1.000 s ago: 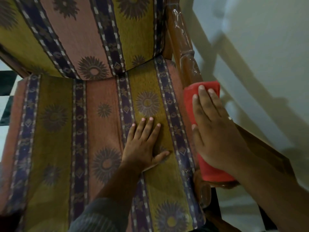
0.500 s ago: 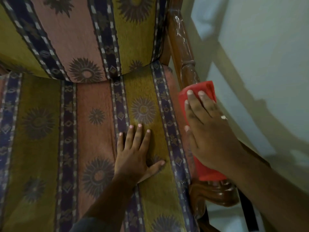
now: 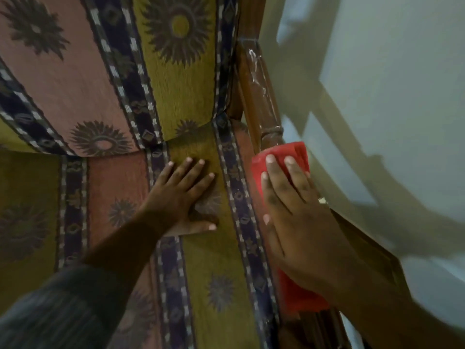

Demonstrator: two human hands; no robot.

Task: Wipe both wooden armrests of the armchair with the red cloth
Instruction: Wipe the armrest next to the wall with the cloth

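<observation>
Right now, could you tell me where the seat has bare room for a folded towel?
The seat cushion is free left of the left hand, up to the backrest. It is crowded between that hand and the right hand pressing the red cloth on the armrest.

The head camera is looking steeply down from close above the armchair seat (image 3: 201,273). It is facing the backrest (image 3: 100,71), with the wall (image 3: 377,96) lying along the right.
</observation>
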